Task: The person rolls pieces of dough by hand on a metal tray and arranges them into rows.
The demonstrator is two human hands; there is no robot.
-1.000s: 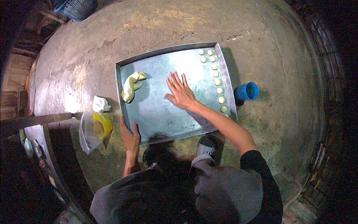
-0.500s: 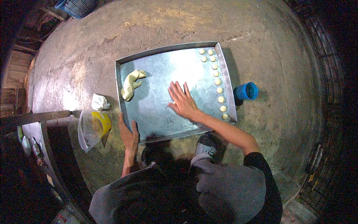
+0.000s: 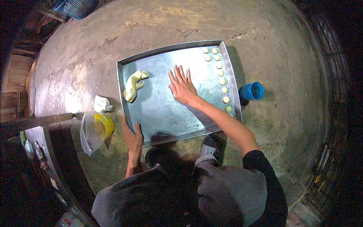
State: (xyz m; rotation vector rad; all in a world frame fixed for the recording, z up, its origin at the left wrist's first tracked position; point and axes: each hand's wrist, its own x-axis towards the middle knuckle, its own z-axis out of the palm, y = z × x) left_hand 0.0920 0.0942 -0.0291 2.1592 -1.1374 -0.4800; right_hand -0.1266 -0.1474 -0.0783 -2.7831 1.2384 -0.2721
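A wide, shallow metal tray [image 3: 159,121] lies on the floor in front of me. My right hand [image 3: 183,89] is flat over its middle, fingers stretched out and spread, palm down; whatever may be under the palm is hidden. At the tray's near left corner my left hand [image 3: 133,139] holds the rim, thumb inside the wall and fingers along the outside. A long, curved lump of pale dough [image 3: 133,86] rests against the tray's left side. Several small round dough balls [image 3: 222,81] line the right side, with a short second row at the far end.
A blue cup [image 3: 252,91] stands on the floor just right of the tray. To the left lie a white bundled bag [image 3: 102,104] and a clear plastic bag with yellow on it [image 3: 96,130]. A wooden bench-like frame [image 3: 38,122] reaches in from the left. A blue basket [image 3: 77,7] is at the far left.
My right hand has slid forward, away from me, across the tray, still flat. A pale bit that showed by its thumb is now hidden. The left hand stays at the corner.
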